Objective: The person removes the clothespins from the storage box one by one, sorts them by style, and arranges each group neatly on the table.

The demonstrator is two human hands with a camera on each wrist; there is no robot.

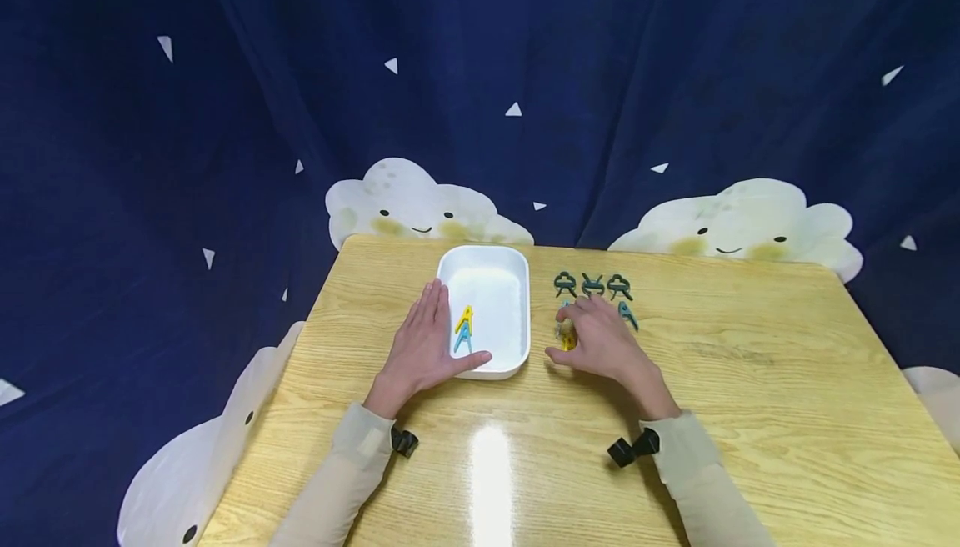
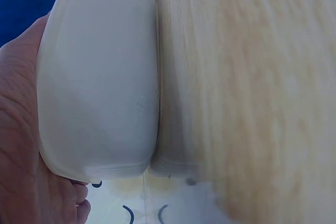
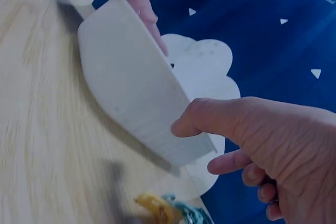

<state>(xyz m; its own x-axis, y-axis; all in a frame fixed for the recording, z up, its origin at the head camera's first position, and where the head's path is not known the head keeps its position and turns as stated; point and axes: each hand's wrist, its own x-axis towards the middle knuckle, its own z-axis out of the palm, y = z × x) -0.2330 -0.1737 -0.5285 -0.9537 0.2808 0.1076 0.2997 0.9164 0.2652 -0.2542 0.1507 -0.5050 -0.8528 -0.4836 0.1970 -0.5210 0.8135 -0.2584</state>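
My left hand lies along the left side of a white plastic tray, fingers straight and thumb stretched over its front rim. Inside the tray are a yellow clothespin and a light blue clothespin. To the tray's right, my right hand hovers low over a group of clothespins, thumb and fingers apart. A yellow clothespin shows between thumb and fingertips in the head view. In the right wrist view that yellow clothespin is below the hand, which partly hides the group.
Behind the right hand, dark green cloud-topped clips stand in a row, among them a left one and a right one. A blue clothespin lies just beyond the knuckles. The wooden table ends at a dark blue curtain.
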